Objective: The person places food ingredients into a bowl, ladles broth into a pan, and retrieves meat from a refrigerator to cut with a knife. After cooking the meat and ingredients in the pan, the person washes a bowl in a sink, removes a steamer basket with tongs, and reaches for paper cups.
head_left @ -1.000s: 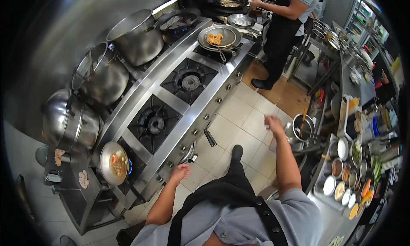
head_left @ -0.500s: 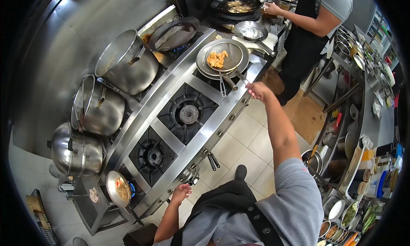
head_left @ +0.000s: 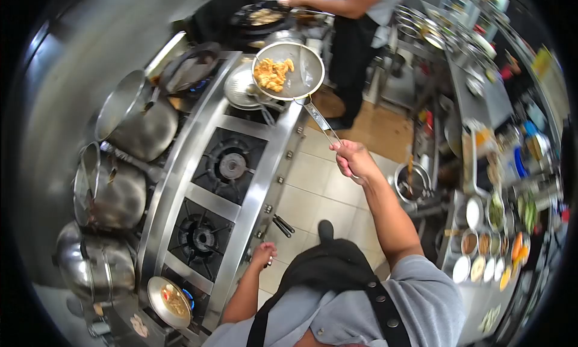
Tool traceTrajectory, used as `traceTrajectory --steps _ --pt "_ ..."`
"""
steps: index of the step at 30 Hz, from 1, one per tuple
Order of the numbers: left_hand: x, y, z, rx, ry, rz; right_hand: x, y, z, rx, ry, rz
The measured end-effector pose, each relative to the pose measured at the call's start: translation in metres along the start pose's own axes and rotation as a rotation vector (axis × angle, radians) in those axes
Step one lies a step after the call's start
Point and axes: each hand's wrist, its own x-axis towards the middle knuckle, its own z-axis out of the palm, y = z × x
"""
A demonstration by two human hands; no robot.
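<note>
My right hand (head_left: 354, 159) is closed around the wire handle of a round mesh strainer (head_left: 303, 76). Pieces of golden fried food (head_left: 273, 74) lie on the left side of its mesh. The strainer is held in the air past the stove's front edge, above a metal bowl-shaped colander (head_left: 239, 87) that it partly covers. My left hand (head_left: 264, 254) hangs by the front of the stove near the control knobs, its fingers loosely curled with nothing visible in them. A pan (head_left: 158, 296) with food in it sits over a blue flame at the near burner.
Two unlit burners (head_left: 232, 164) lie along the stove (head_left: 253, 196). Large steel pots (head_left: 144, 130) stand behind it. A co-worker (head_left: 355, 40) handles food by a dark wok (head_left: 241, 22). On the right are ingredient containers (head_left: 473, 213) and a pot (head_left: 412, 181) on a lower shelf.
My right hand has lifted the strainer with the fried food off the colander and brought it toward me. The view has turned to the right. My left hand stays near the stove front.
</note>
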Motion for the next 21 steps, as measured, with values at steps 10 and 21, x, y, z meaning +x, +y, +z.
traceTrajectory --steps 10,21 --pt "0.037 -0.009 0.046 0.469 -0.317 -0.043 -0.399 0.000 0.026 0.149 0.551 -0.088" --pt "0.092 -0.072 0.201 2.151 -1.379 1.267 -0.731 0.120 0.099 0.437 1.331 -0.597"
